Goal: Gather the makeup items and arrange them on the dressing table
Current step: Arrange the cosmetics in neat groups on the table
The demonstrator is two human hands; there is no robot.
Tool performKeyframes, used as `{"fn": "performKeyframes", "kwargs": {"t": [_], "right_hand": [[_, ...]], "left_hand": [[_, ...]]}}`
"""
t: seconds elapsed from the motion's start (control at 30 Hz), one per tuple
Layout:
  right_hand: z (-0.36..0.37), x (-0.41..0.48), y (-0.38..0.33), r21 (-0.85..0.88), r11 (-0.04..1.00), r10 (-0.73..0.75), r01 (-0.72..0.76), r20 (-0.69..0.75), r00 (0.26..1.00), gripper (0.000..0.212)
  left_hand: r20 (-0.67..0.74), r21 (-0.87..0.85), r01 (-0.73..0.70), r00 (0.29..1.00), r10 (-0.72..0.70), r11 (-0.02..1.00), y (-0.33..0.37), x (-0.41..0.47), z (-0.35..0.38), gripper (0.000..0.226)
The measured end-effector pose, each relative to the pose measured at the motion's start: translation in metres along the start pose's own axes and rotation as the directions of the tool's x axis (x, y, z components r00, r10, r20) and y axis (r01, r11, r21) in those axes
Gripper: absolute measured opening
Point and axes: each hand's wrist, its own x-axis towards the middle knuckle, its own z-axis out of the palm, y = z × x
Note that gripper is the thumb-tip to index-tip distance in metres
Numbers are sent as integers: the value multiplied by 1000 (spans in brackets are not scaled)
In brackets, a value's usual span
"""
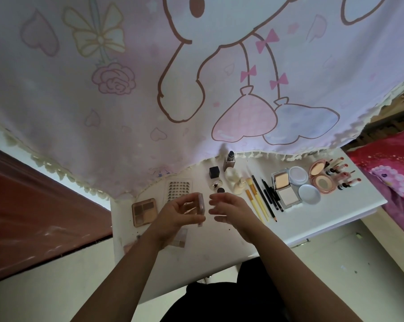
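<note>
Left hand pinches a slim pink case on edge above the counter; right hand slack, empty, just beside it. We judge the fingertip hold thin: a handover fumble could drop the case onto the counter below.

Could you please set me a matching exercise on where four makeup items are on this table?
Things: 1 eyeshadow palette; 2 lipsticks; 3 yellow brushes; 4 small case.
Places: A in the left hand's grip; B far right end of the table; C left of both hands; D just right of the right hand.
Pairs: 1-C; 2-B; 3-D; 4-A.
</note>
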Motion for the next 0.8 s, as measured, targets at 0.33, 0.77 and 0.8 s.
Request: {"fn": "performKeyframes", "kwargs": {"t": [0.33,0.77,0.8], "right_hand": [[-2,3,-4,115,983,126,-145,156,980,38],[-2,-3,0,198,968,117,-152,178,977,33],[-2,-4,0,193,970,112,-146,178,978,31]], "left_hand": [[44,347,-66,998,54,935,13,-5,3,65],[89,407,-147,989,121,901,14,-6,10,61],[92,407,-150,988,123,901,14,-7,10,60]]}}
